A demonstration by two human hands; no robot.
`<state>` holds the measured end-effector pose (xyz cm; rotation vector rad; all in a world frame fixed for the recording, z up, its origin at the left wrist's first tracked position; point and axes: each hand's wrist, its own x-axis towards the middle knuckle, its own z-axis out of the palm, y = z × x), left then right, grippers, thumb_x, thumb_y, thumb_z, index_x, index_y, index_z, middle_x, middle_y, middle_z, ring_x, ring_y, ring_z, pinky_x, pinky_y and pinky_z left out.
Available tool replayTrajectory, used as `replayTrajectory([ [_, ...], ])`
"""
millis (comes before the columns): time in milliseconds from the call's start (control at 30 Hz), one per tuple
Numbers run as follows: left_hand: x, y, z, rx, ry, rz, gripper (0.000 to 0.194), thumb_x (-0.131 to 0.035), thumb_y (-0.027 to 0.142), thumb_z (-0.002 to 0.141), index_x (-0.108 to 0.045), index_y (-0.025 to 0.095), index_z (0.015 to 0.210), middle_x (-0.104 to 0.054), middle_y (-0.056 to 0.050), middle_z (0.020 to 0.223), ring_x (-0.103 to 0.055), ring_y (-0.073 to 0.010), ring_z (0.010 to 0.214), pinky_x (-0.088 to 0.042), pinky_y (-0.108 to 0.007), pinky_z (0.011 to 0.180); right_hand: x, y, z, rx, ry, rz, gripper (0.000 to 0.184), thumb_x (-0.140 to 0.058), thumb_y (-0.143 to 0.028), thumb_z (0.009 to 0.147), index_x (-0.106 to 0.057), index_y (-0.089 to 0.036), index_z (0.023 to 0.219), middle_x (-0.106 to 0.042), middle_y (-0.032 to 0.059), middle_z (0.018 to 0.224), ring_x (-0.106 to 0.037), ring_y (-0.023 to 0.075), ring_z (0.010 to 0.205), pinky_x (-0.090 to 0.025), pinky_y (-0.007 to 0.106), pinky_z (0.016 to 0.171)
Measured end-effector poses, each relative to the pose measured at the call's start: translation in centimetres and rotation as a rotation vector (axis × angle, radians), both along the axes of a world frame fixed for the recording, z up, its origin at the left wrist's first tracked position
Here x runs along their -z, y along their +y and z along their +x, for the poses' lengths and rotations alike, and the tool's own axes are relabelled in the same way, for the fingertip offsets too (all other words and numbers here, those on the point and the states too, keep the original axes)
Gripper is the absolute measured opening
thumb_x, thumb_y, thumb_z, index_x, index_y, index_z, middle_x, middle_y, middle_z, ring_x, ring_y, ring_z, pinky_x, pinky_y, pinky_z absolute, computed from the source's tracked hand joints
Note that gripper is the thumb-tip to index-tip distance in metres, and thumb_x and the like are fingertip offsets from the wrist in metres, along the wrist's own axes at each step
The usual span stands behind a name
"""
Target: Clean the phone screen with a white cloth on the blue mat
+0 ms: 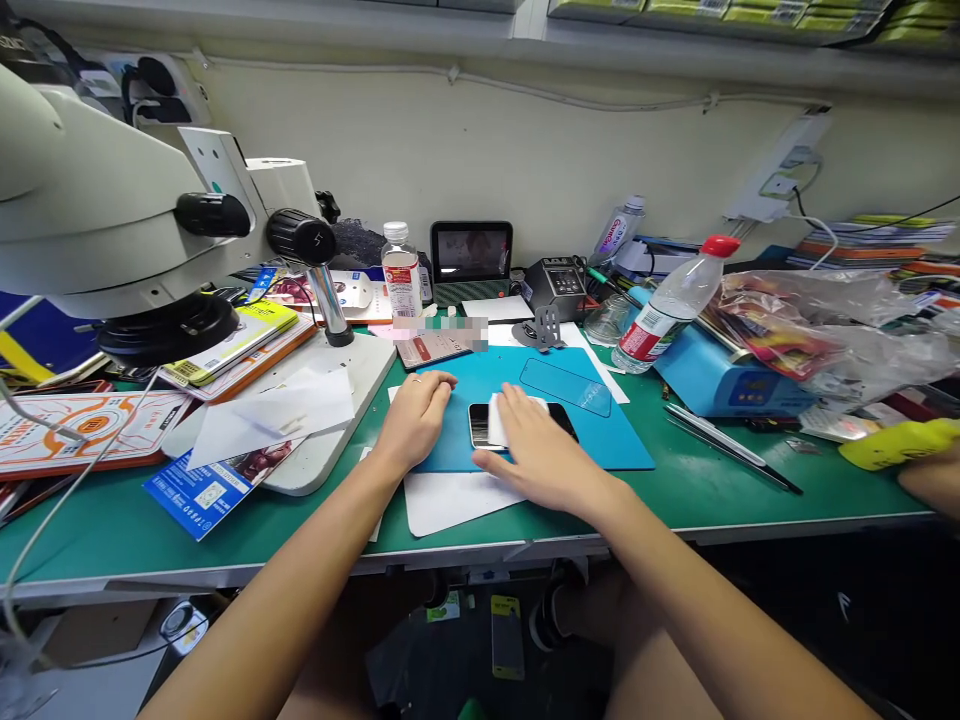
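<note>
A smartphone (562, 420) lies flat on the blue mat (457, 440), its dark screen facing up. My right hand (544, 450) presses a folded white wipe (496, 425) onto that screen, fingers flat over the cloth and the thumb at the phone's near edge. The palm covers much of the phone. My left hand (416, 415) rests at the mat's left edge, fingers curled in, with nothing seen in them. Behind the phone, a clear screen protector (567, 386) with a black border lies on the mat. White paper (457, 503) sticks out from under the mat's front.
A microscope (112, 220) on a pale base (322, 450) stands at left. A red-capped bottle (664, 315) leans beside a blue box (720, 365) at right. Tweezers (731, 447) lie near the front edge. At far right, another person's hand (930, 480) is near a yellow item (892, 445).
</note>
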<state>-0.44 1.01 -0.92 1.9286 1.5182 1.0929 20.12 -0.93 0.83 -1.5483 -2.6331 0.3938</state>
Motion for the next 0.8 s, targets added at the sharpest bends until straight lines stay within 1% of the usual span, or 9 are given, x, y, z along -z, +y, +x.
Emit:
replayTrajectory([
  [67,0.0,0.0,0.0,-0.005,0.001,0.001,0.029,-0.037,0.027,0.099,-0.065,0.021,0.102,-0.072,-0.005,0.110,-0.058,-0.0244,0.109,-0.045,-0.043,0.101,-0.1,0.4,-2.2,-0.048,0.035,-0.010,0.111,-0.029,-0.082,0.088,-0.020,0.005,0.156,-0.010,0.0256,0.165,-0.007,0.0354,0.154,-0.014,0.052,0.125],
  [167,0.0,-0.1,-0.1,-0.011,-0.004,0.006,0.028,-0.037,0.027,0.098,-0.065,0.021,0.100,-0.072,-0.006,0.110,-0.059,-0.0244,0.107,-0.044,-0.043,0.101,0.3,-1.0,-4.1,-0.115,0.085,0.035,0.113,-0.028,-0.084,0.087,-0.024,0.006,0.155,-0.013,0.0263,0.164,-0.008,0.0355,0.154,-0.013,0.051,0.125],
  [233,0.0,-0.1,-0.1,-0.012,-0.011,0.005,0.028,-0.037,0.028,0.098,-0.065,0.021,0.101,-0.072,-0.005,0.109,-0.060,-0.0240,0.106,-0.045,-0.043,0.101,0.7,-2.2,-4.1,-0.144,0.094,0.060,0.110,-0.027,-0.083,0.088,-0.025,0.004,0.155,-0.011,0.0249,0.165,-0.007,0.0345,0.154,-0.013,0.051,0.125],
  [300,-0.1,0.0,-0.1,-0.004,-0.012,0.003,0.029,-0.037,0.028,0.098,-0.064,0.022,0.102,-0.072,-0.005,0.109,-0.060,-0.0236,0.106,-0.045,-0.042,0.101,0.8,-2.8,-3.6,-0.152,0.085,0.062,0.106,-0.024,-0.080,0.091,-0.025,0.003,0.156,-0.009,0.0234,0.165,-0.007,0.0334,0.154,-0.014,0.052,0.125],
  [367,0.0,0.0,0.0,0.004,-0.009,0.000,0.029,-0.037,0.028,0.099,-0.064,0.021,0.102,-0.072,-0.005,0.109,-0.059,-0.0236,0.106,-0.044,-0.041,0.101,0.7,-2.3,-3.5,-0.129,0.072,0.053,0.104,-0.022,-0.079,0.092,-0.025,0.003,0.156,-0.010,0.0237,0.165,-0.007,0.0331,0.154,-0.014,0.051,0.125],
  [467,-0.1,0.1,0.0,-0.005,-0.019,-0.005,0.029,-0.036,0.029,0.098,-0.064,0.021,0.101,-0.072,-0.005,0.110,-0.058,-0.0240,0.107,-0.044,-0.042,0.101,0.3,-1.3,-4.0,-0.090,0.065,0.039,0.106,-0.021,-0.079,0.092,-0.025,0.006,0.155,-0.014,0.0268,0.164,-0.008,0.0347,0.154,-0.014,0.051,0.125],
  [533,-0.1,0.1,0.0,-0.009,-0.031,-0.011,0.030,-0.036,0.029,0.098,-0.064,0.021,0.101,-0.072,-0.006,0.110,-0.058,-0.0240,0.107,-0.043,-0.042,0.101,0.3,-1.4,-4.1,-0.094,0.068,0.042,0.106,-0.021,-0.079,0.092,-0.025,0.006,0.155,-0.013,0.0268,0.164,-0.008,0.0351,0.154,-0.014,0.051,0.125],
  [667,-0.2,0.1,0.1,0.007,-0.027,-0.017,0.031,-0.035,0.031,0.098,-0.065,0.021,0.102,-0.072,-0.006,0.109,-0.058,-0.0240,0.108,-0.042,-0.041,0.102,0.5,-2.4,-3.5,-0.126,0.080,0.034,0.105,-0.022,-0.080,0.091,-0.021,0.002,0.157,-0.009,0.0231,0.166,-0.007,0.0334,0.154,-0.014,0.051,0.125],
  [800,-0.2,0.1,0.0,0.003,-0.027,-0.016,0.031,-0.036,0.031,0.098,-0.065,0.020,0.100,-0.072,-0.006,0.109,-0.059,-0.0242,0.106,-0.042,-0.042,0.101,0.1,-1.7,-3.7,-0.087,0.072,-0.012,0.105,-0.020,-0.079,0.092,-0.021,0.004,0.156,-0.009,0.0241,0.165,-0.006,0.0337,0.154,-0.012,0.050,0.125],
])
